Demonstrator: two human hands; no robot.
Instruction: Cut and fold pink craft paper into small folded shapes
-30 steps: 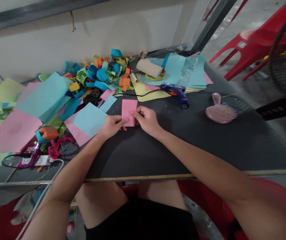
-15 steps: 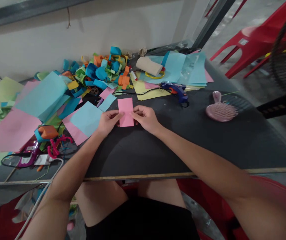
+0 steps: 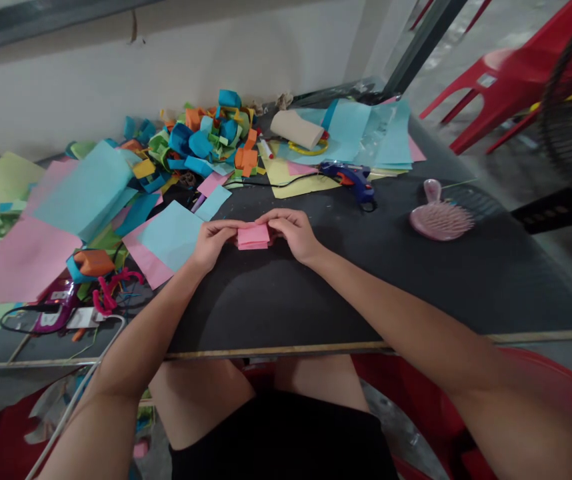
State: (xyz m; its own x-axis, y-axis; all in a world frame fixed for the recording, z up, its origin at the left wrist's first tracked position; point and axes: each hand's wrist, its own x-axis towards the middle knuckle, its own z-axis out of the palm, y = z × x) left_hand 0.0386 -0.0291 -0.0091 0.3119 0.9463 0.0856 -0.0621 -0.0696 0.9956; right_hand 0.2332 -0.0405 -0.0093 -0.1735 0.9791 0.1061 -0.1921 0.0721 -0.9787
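Observation:
A small pink paper (image 3: 253, 236) lies folded over on the black table (image 3: 346, 273), in front of me at the middle. My left hand (image 3: 211, 241) pinches its left side with curled fingers. My right hand (image 3: 292, 232) arches over its right side, fingertips pressing on the top fold. Both hands grip the same piece.
A heap of folded coloured paper pieces (image 3: 206, 143) sits at the back. Pink and blue sheets (image 3: 81, 200) spread on the left. A blue glue gun (image 3: 353, 180), a cardboard roll (image 3: 297, 128) and a pink hairbrush (image 3: 439, 217) lie to the right. Red chairs (image 3: 511, 73) stand beyond.
The pink paper was an upright strip held at its lower end. Its far half has come down toward me, and it now lies folded short between both hands.

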